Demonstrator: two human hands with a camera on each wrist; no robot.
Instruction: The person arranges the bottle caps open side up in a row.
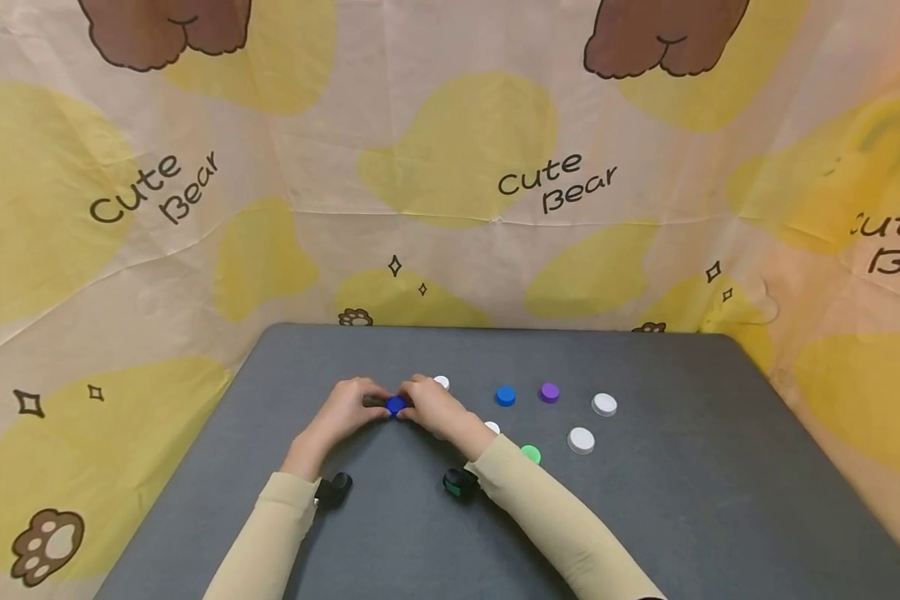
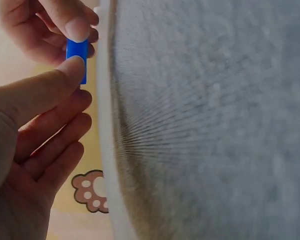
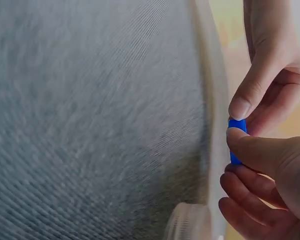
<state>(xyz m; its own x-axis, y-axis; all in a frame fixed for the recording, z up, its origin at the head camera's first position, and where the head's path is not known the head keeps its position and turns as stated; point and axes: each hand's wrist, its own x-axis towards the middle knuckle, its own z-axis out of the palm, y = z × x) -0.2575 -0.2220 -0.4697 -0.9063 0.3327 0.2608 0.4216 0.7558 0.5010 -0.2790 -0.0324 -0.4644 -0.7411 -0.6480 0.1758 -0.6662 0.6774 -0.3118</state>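
A small round blue bottle cap point(image 1: 396, 406) is between my two hands, at the left part of the grey table. My left hand point(image 1: 345, 410) pinches its left side between thumb and fingers. From the right, my right hand point(image 1: 437, 408) pinches the same cap. Both wrist views show the blue cap point(image 2: 77, 48) point(image 3: 237, 124) edge-on, with both thumbs on its near face and fingers behind it. Just behind the right hand lies a white cap point(image 1: 442, 382), partly hidden. Another white cap point(image 1: 492, 427) sits beside the right wrist.
Right of the hands on the table point(image 1: 682, 500) lie a second blue cap point(image 1: 506, 396), a purple cap point(image 1: 550, 392), and two larger white caps point(image 1: 603, 405) point(image 1: 581, 440). A green cap point(image 1: 530, 454) is partly behind the right sleeve. A printed cloth point(image 1: 450, 183) hangs behind.
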